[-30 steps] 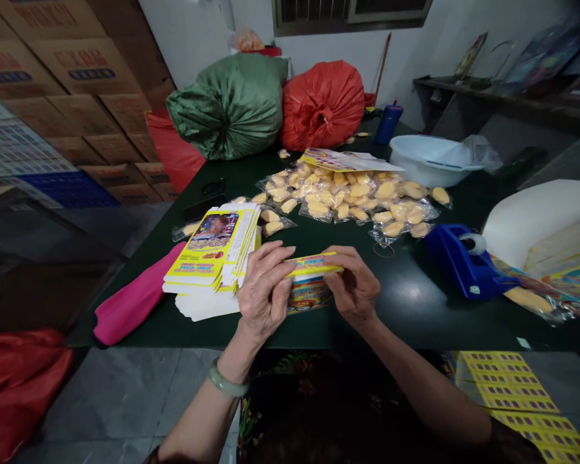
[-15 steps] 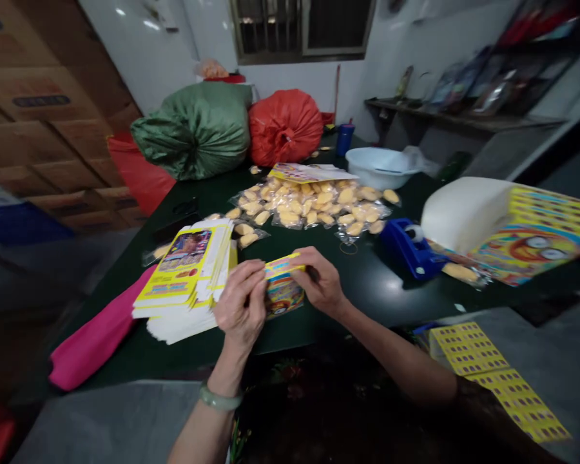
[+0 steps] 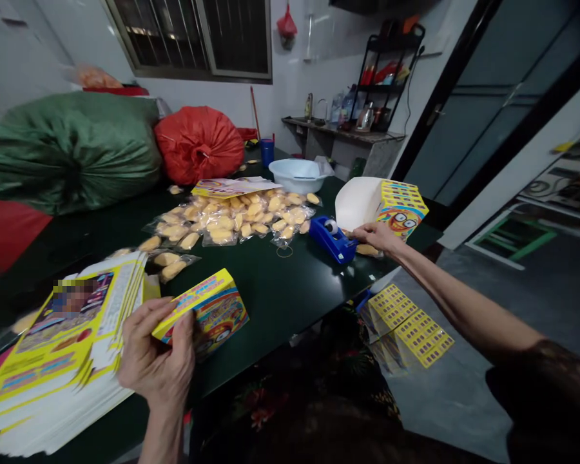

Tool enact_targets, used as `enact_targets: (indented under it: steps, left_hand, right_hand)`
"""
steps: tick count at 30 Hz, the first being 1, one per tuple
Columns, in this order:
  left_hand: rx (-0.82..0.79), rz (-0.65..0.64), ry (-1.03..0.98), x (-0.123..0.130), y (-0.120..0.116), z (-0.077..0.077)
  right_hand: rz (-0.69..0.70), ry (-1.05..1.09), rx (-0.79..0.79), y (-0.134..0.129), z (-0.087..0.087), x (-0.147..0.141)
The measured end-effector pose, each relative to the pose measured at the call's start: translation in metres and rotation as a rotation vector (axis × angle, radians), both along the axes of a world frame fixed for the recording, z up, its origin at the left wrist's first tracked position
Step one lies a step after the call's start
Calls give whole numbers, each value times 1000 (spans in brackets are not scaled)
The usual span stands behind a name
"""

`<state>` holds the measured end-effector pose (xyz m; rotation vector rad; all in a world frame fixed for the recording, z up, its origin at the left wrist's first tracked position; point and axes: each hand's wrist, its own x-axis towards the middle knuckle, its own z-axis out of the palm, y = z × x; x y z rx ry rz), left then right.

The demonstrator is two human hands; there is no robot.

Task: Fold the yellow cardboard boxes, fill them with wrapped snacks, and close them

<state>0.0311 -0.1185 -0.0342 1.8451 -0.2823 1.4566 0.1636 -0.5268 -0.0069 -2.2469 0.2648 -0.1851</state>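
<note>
Across the dark green counter (image 3: 280, 309), head view: the left hand (image 3: 157, 361) grips a glossy, rectangular yellow box (image 3: 217, 309), its left end hidden by the grasp, just right of a stack of flat cartons (image 3: 53, 351) cut off at the left edge. The right hand (image 3: 376, 236) is at the blue plastic tape dispenser (image 3: 336, 246); whether it grasps anything cannot be told. Behind lie oval yellow pieces in crinkled, transparent packets (image 3: 221, 236).

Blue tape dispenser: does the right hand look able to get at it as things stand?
Probably yes: the right hand is right by the blue tape dispenser, with nothing visible between them; whether they touch is unclear.
</note>
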Motion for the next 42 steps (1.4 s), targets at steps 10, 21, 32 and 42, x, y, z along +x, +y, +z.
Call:
enact_targets:
  steps: [10, 21, 32, 42]
  left_hand:
    - [-7, 24, 3, 1, -1, -1]
    - [-110, -7, 129, -5, -5, 4]
    - [-265, -94, 59, -2, -9, 6]
    - [-150, 16, 50, -8, -20, 3]
  right_hand:
    - [-144, 242, 389, 29, 1, 8]
    - [-207, -73, 586, 29, -55, -26]
    - [-39, -251, 41, 47, -58, -57]
    - [631, -537, 362, 208, 17, -123]
